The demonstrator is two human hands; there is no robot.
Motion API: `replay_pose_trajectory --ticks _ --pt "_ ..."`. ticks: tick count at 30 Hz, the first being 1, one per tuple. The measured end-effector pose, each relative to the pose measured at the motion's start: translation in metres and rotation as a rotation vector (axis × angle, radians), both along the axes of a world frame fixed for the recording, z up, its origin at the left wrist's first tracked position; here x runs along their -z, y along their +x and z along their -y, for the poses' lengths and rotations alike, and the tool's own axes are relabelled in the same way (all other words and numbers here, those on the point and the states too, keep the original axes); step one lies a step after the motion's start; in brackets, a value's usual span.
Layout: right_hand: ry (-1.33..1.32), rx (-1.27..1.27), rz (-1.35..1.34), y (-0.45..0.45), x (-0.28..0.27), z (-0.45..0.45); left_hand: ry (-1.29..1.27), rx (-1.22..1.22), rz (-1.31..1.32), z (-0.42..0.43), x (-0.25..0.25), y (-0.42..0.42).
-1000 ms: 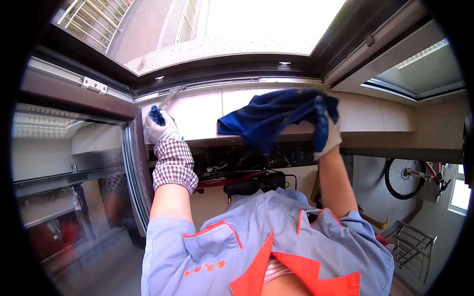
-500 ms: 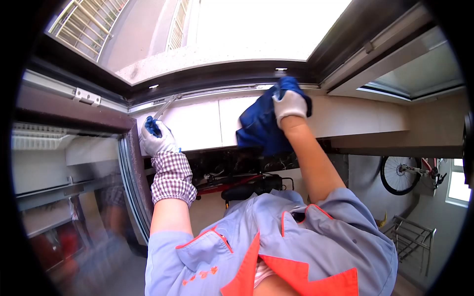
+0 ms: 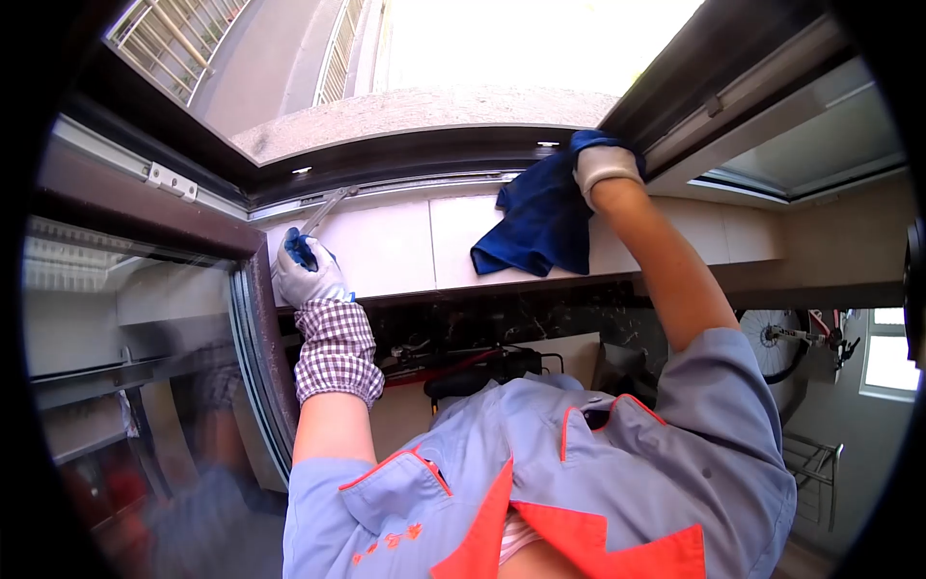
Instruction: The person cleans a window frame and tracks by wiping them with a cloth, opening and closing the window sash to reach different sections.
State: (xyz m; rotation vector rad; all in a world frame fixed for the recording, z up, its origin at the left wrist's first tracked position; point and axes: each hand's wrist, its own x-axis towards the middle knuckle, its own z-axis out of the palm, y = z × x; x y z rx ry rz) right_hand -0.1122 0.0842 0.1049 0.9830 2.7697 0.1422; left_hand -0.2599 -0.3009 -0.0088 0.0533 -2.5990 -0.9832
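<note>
My right hand (image 3: pixel 608 166), in a white glove, presses a dark blue cloth (image 3: pixel 542 217) into the right corner of the dark window frame (image 3: pixel 415 159). The cloth's loose end drapes over the pale sill (image 3: pixel 381 246). My left hand (image 3: pixel 309 270) wears a white glove with blue at the fingers and a checked sleeve cover (image 3: pixel 338 352). Its fingers are curled beside the edge of the open left window sash (image 3: pixel 265 318), close to the lower end of a metal stay arm (image 3: pixel 330 209). What they close on is hidden.
A second opened sash (image 3: pixel 791 145) stands at the right. Below the sill are a dark stone surface (image 3: pixel 434 323) and a bicycle (image 3: pixel 781 333) farther right. Outside lies a rough ledge (image 3: pixel 434 108), with a barred railing (image 3: pixel 178 43) at the upper left.
My right hand has moved right along the frame to the corner, drawing the blue cloth with it. My left hand stays in place.
</note>
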Motion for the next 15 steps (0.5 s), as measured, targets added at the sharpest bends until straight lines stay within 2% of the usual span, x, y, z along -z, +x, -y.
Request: replay_pose_trajectory --ticks 2,7,13,14,15 --pt "-0.068 -0.005 0.088 -0.008 0.0 -0.012 -0.031 -0.023 0.016 0.002 0.003 -0.001" --pt "0.004 -0.125 0.146 -0.013 -0.001 -0.005 -0.028 -0.014 0.008 -0.001 0.004 -0.004" --pt "-0.056 -0.153 0.028 -0.016 -0.008 0.024 -0.06 -0.038 -0.091 -0.004 0.006 -0.002" --pt "-0.094 -0.177 0.014 -0.025 -0.011 0.035 -0.249 -0.068 -0.181 -0.002 0.009 -0.004" --pt "-0.085 -0.222 0.001 -0.038 -0.008 0.047 -0.232 -0.065 -0.151 0.0 0.011 -0.004"
